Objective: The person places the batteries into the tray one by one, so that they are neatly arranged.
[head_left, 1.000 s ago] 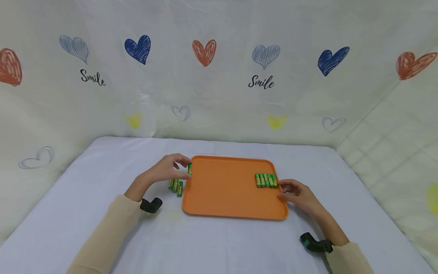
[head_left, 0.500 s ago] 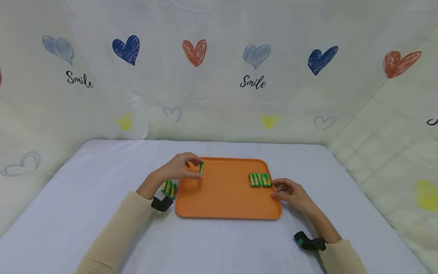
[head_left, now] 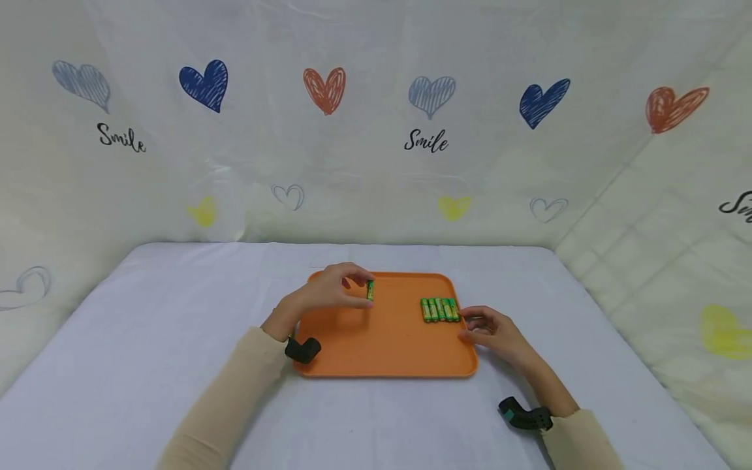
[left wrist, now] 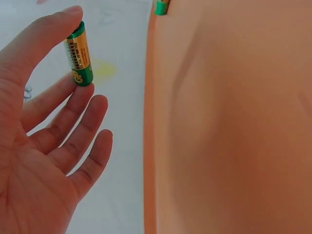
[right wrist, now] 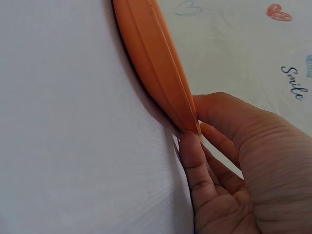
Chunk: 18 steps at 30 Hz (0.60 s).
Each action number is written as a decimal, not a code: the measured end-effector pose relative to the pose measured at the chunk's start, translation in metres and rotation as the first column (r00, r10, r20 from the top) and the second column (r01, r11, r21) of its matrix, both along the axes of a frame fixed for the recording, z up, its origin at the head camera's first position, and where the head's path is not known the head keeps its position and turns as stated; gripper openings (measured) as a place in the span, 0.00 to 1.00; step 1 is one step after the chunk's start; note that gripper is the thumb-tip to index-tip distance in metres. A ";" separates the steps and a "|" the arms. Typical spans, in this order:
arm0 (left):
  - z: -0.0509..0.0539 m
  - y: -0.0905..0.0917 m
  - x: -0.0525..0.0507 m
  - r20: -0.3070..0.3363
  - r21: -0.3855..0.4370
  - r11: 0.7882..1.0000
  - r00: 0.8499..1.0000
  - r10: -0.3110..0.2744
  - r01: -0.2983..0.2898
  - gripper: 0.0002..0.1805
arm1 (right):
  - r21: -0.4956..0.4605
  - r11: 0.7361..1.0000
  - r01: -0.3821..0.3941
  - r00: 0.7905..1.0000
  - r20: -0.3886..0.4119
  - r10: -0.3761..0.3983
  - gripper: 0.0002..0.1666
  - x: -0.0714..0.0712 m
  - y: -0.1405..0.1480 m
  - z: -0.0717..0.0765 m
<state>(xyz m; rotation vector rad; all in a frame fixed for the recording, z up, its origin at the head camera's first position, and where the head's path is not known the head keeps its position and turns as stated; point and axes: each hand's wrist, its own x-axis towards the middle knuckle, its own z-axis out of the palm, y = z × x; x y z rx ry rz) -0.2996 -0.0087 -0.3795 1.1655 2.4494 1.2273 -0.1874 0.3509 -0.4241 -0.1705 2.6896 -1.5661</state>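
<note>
Over the left half of an orange tray (head_left: 388, 349), my left hand (head_left: 329, 291) pinches one green and gold battery (left wrist: 79, 56) between thumb and fingertips. The battery stands roughly upright and clear of the tray. Several like batteries (head_left: 440, 310) lie side by side in a row along the tray's right edge. My right hand (head_left: 496, 334) is at that edge, beside the row. In the right wrist view its thumb and a finger pinch the tray's rim (right wrist: 161, 63).
A white cloth (head_left: 376, 424) covers the table under the tray. Black wrist cameras (head_left: 302, 350) sit on both wrists. My left wrist hides most of the area by the tray's left edge. Behind the table hangs a pale backdrop (head_left: 364, 215) with hearts.
My left hand has carried the battery rightward from the tray's left edge to above the tray. The right hand stays at the tray's right rim. The head view has shifted slightly.
</note>
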 end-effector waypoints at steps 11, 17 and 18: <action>-0.004 0.041 0.002 0.091 -0.031 0.999 0.995 -0.042 0.045 0.32 | -0.015 1.000 0.003 1.000 -0.003 -0.003 0.28 0.000 -0.001 -0.002; -0.010 0.062 0.000 0.106 -0.047 0.996 0.992 -0.065 0.070 0.32 | -0.013 1.000 0.012 1.000 0.005 -0.012 0.28 0.000 -0.002 -0.002; -0.012 0.065 -0.001 0.103 -0.052 0.996 0.992 -0.069 0.074 0.33 | -0.009 1.000 0.009 1.000 0.002 -0.009 0.28 0.000 -0.002 -0.002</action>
